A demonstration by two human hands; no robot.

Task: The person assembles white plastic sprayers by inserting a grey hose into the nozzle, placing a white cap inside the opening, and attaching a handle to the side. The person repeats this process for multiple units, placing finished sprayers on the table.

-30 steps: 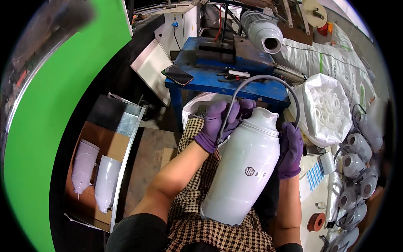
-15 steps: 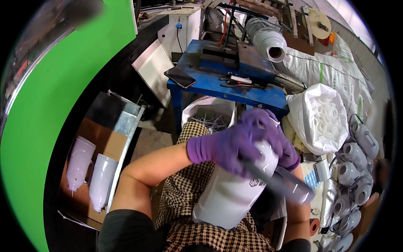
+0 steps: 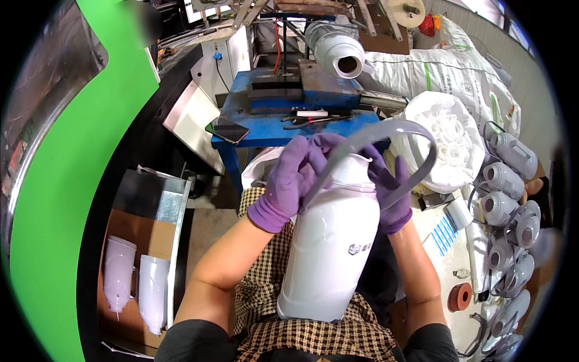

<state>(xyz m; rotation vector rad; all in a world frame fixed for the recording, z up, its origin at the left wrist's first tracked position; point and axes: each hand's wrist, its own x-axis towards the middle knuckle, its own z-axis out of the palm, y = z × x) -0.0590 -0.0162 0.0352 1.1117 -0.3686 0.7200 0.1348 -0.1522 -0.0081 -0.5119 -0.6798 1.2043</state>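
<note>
A tall white plastic flask body [image 3: 330,253] stands on my lap, leaning a little to the left. My left hand [image 3: 288,181], in a purple glove, grips its neck from the left. My right hand [image 3: 389,190], also gloved in purple, holds the neck from the right. A grey curved handle [image 3: 395,140] arches over the flask's top and runs down between my two hands; both hands touch its ends.
A blue metal bench [image 3: 283,123] with a phone [image 3: 227,130] and tools stands ahead. A white sack of rings [image 3: 446,142] sits at right, beside several grey-lidded flasks [image 3: 509,205]. Two white flask bodies [image 3: 136,283] lie in a box at lower left. Green machine panel [image 3: 66,181] at left.
The flask has come back upright from a tilted position. The grey handle, held low at the right half a second ago, now arches over the flask's top with both hands at the neck.
</note>
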